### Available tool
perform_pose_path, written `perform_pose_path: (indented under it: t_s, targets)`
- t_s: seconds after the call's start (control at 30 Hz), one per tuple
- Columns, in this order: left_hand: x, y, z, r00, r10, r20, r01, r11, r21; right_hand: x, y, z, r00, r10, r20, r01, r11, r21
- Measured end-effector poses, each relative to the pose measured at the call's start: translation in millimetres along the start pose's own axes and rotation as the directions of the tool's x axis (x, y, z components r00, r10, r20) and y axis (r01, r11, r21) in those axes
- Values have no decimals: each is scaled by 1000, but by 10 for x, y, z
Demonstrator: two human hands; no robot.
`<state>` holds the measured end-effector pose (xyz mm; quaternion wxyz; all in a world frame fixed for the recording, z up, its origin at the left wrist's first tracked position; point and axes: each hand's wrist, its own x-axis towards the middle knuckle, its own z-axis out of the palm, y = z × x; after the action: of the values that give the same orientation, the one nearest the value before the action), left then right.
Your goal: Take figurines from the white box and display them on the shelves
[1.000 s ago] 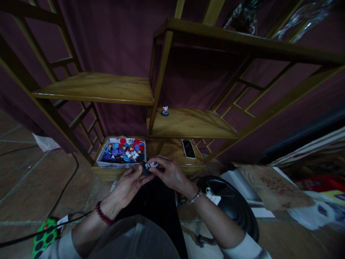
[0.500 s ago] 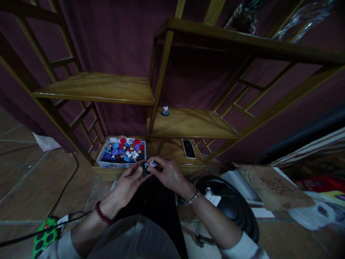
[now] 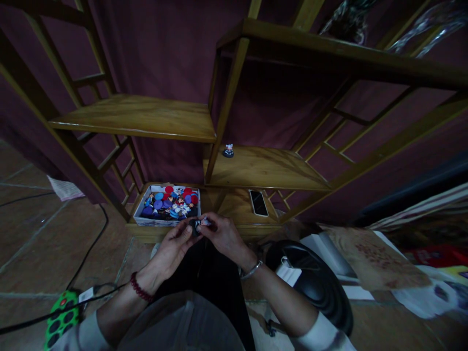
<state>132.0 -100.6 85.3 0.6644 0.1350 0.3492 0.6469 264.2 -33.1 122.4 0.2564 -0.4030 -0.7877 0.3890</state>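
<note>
both hands meet low in the middle of the view, just in front of the bottom shelf (image 3: 237, 214) of a wooden rack. the left hand (image 3: 171, 251) and the right hand (image 3: 224, 239) pinch one small figurine (image 3: 199, 224) between their fingertips, its dark round base toward the left hand. just beyond the left hand, a white box (image 3: 166, 208) of red, blue and purple toy pieces sits on that shelf. a dark phone (image 3: 258, 203) lies flat to its right. one shelf up, another small figurine (image 3: 228, 150) stands upright by the post. a green power strip (image 3: 60, 319) lies on the tiled floor at far left.
</note>
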Motion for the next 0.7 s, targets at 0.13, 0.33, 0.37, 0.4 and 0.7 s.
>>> perform_pose_path:
  t_s: [0.13, 0.33, 0.37, 0.4, 0.7]
  targets:
    - [37, 8, -41, 1000, 3, 2, -3, 1000, -12, 39, 17, 67, 1000, -10, -8, 10, 1000, 12]
    - [84, 42, -76, 998, -15, -66, 10, 997, -82, 126, 32, 172, 997, -73, -14, 72, 995, -74]
    - [91, 50, -80, 996, -17, -83, 9, 995, -95, 143, 29, 186, 996, -88, -9, 87, 992, -91]
    - [98, 57, -86, 995, -19, -96, 9, 994, -107, 161, 26, 200, 994, -106, -7, 104, 989, -106]
    - [201, 84, -228, 990, -62, -123, 38, 982, -187, 300, 88, 295, 969, -244, 43, 248, 956, -156]
